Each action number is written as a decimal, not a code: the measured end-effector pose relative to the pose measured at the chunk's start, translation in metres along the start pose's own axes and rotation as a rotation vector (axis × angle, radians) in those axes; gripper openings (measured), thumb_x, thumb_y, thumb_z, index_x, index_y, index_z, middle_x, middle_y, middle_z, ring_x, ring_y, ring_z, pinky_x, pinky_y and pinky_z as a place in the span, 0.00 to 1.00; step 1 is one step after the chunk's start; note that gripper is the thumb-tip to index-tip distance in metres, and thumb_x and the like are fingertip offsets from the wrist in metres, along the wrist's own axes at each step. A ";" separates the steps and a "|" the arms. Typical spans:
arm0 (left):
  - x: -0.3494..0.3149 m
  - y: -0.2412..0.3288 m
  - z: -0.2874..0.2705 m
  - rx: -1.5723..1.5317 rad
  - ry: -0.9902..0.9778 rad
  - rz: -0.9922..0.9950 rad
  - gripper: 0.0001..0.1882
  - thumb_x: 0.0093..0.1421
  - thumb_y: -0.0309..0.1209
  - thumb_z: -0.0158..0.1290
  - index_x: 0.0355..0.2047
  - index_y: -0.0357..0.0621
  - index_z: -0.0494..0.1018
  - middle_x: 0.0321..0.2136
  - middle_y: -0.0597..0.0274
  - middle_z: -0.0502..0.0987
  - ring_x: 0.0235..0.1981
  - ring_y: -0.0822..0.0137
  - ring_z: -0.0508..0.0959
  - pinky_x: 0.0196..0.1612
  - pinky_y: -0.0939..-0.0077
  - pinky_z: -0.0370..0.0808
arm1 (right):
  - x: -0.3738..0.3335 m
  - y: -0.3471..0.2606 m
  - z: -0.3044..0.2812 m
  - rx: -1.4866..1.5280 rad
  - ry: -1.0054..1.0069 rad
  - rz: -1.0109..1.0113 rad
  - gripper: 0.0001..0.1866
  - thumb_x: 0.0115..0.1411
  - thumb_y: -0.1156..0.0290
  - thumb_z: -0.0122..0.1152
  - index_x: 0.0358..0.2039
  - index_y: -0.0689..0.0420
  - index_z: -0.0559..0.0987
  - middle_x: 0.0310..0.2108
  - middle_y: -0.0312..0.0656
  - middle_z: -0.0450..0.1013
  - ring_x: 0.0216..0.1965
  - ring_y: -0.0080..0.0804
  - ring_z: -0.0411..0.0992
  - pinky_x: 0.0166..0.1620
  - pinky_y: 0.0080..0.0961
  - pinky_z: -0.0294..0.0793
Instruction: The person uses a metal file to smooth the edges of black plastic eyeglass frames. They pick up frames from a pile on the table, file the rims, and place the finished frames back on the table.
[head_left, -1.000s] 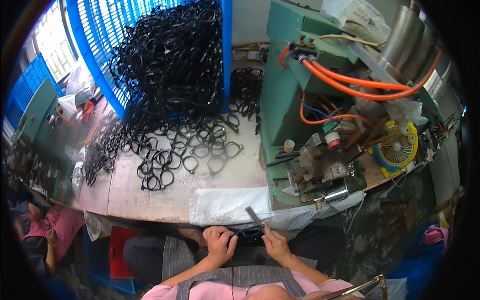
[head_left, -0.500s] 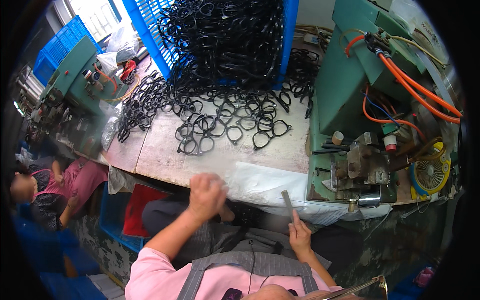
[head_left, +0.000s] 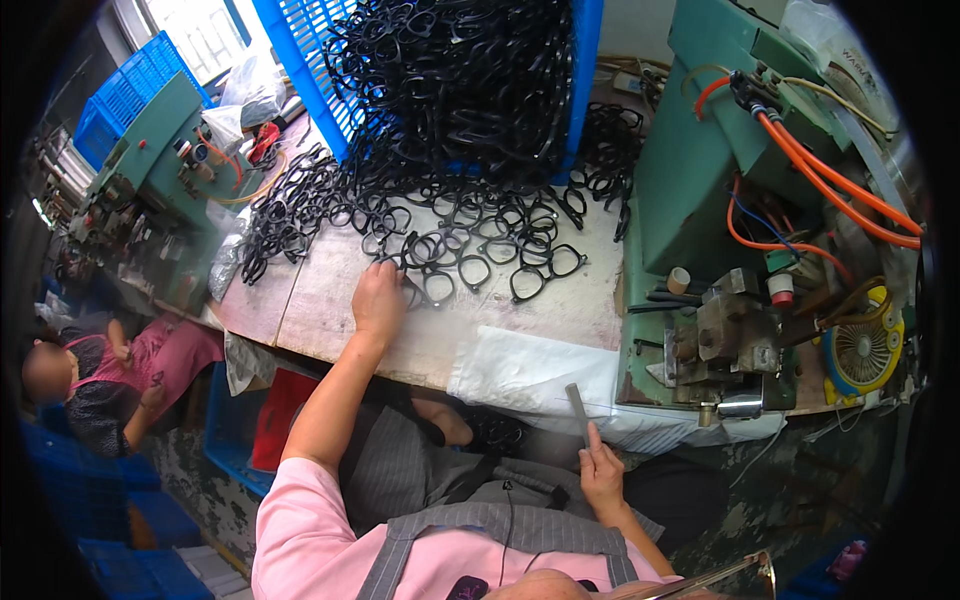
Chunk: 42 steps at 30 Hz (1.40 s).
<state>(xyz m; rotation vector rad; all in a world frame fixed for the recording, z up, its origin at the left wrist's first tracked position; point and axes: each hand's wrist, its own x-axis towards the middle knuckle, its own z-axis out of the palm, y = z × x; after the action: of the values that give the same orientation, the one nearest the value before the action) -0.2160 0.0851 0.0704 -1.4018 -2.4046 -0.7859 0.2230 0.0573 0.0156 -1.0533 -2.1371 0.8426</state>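
Note:
My left hand (head_left: 379, 305) reaches over the table to the near edge of the loose black eyeglass frames (head_left: 473, 268). Its fingers are curled closed on one eyeglass frame (head_left: 438, 289), partly covered by the hand. Low on the right, in front of the table edge, my right hand (head_left: 601, 472) is closed around the lower end of a flat grey metal file (head_left: 577, 404). The file points up, its top end near a white sheet (head_left: 530, 366) on the table's front edge.
A blue crate (head_left: 302, 70) full of black eyeglass frames lies tipped toward me at the back. Green machines stand at right (head_left: 690, 150) and left (head_left: 160, 150). A small yellow-blue fan (head_left: 858, 345) sits far right. Another person (head_left: 110, 375) sits at the left.
My left hand has moved forward from the table's front edge onto the nearest eyeglass frames. My right hand keeps the file in nearly the same place.

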 end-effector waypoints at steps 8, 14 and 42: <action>0.014 0.041 -0.013 -0.718 -0.036 -0.143 0.06 0.66 0.29 0.47 0.36 0.40 0.72 0.19 0.74 0.65 0.19 0.82 0.63 0.21 0.84 0.61 | 0.000 0.000 -0.001 0.029 -0.009 0.021 0.28 0.58 0.78 0.57 0.60 0.54 0.68 0.23 0.47 0.68 0.23 0.44 0.69 0.30 0.34 0.69; 0.020 0.076 -0.039 -1.133 -0.190 -0.421 0.08 0.64 0.30 0.47 0.35 0.39 0.73 0.20 0.75 0.68 0.20 0.82 0.64 0.22 0.86 0.60 | -0.001 -0.001 -0.001 0.042 0.009 0.001 0.28 0.57 0.78 0.58 0.60 0.54 0.68 0.22 0.46 0.68 0.22 0.43 0.68 0.29 0.34 0.69; -0.085 0.108 -0.065 -2.164 -0.955 -0.786 0.10 0.56 0.31 0.50 0.37 0.40 0.67 0.22 0.69 0.63 0.18 0.79 0.59 0.18 0.86 0.54 | 0.127 -0.101 0.035 0.733 -0.123 0.267 0.19 0.60 0.71 0.60 0.51 0.59 0.72 0.26 0.34 0.73 0.28 0.18 0.69 0.34 0.19 0.71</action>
<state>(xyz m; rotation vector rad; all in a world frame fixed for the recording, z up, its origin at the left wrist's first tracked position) -0.0835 0.0293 0.1202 -0.7582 -1.6322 -4.4462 0.0884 0.1046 0.0995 -0.9001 -1.5603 1.6847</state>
